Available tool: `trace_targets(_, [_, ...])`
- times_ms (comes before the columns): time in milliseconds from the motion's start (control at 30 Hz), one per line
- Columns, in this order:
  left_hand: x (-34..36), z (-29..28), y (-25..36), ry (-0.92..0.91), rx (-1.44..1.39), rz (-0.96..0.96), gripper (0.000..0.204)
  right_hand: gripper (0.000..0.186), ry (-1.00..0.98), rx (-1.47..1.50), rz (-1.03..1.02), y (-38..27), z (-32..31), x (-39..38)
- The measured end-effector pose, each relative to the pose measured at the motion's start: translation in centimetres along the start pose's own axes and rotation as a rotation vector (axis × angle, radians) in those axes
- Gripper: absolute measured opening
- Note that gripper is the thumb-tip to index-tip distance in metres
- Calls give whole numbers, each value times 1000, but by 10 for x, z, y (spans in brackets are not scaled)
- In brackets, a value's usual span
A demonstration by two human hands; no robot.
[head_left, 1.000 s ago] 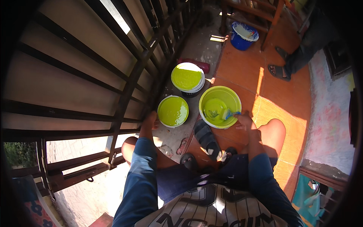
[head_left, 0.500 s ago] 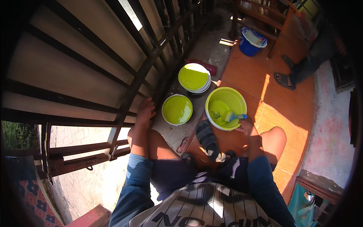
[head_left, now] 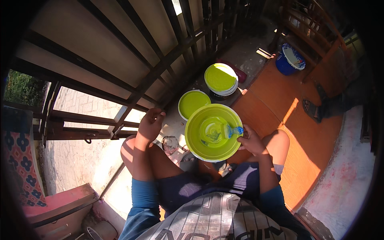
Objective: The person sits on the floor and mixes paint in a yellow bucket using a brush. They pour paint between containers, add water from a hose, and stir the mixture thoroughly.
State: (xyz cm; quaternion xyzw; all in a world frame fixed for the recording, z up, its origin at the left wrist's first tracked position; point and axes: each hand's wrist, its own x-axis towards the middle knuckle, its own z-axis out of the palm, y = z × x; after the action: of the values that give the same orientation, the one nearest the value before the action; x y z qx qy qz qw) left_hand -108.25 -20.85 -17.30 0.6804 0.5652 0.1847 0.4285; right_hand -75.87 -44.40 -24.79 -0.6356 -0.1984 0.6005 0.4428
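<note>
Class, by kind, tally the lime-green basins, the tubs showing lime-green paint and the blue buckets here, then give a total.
Lime-green basin, in the right hand: 1
Paint tubs, front tub and rear tub: 2
Blue bucket: 1
Total: 4

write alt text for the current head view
A right hand grips the rim of a yellow-green basin with a blue-handled brush inside. The left hand, apparently empty, is apart from it. Beyond stand two tubs of yellow-green paint near a railing.
</note>
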Motion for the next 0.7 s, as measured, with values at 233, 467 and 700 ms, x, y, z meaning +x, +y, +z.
trace_targets(233, [-117, -30, 13, 159, -61, -180, 38, 64, -253, -69, 131, 21, 83, 57])
trace_targets(467, [-182, -45, 16, 284, -64, -230, 39, 73, -257, -169, 182, 70, 179, 128])
trace_targets(700, [-199, -50, 10, 336, -45, -334, 40, 68, -151, -38, 206, 128, 215, 173])
